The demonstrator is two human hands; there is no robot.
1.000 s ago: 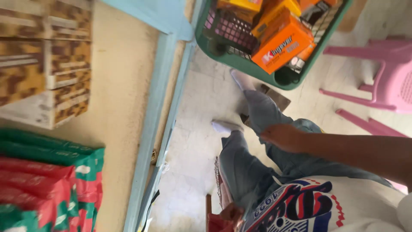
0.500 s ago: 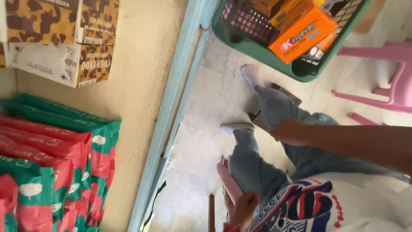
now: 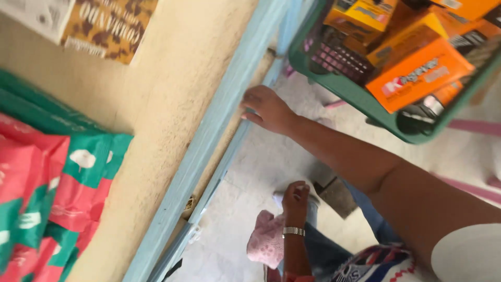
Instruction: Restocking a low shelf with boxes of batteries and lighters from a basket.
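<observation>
A rough beige wall (image 3: 172, 104) fills the left and middle of the view, with a pale blue door frame (image 3: 219, 130) running slantwise down its edge. Against the wall at lower left lie red and green packets (image 3: 47, 203), and at upper left hangs the corner of a brown patterned carton (image 3: 107, 26). At upper right a green plastic basket (image 3: 360, 96) holds orange boxes (image 3: 417, 73) and other cartons, above a pale tiled floor (image 3: 261, 162). The right hand (image 3: 267, 108) stretches out on a bare arm, palm down and fingers loosely spread, resting against the blue door frame and gripping nothing. Lower down, the left hand (image 3: 296, 197), with a metal watch (image 3: 294, 231) on the wrist, is curled partly closed; whether it holds anything cannot be told. Just beside that wrist is a pink cloth (image 3: 266, 239), touching the forearm.
</observation>
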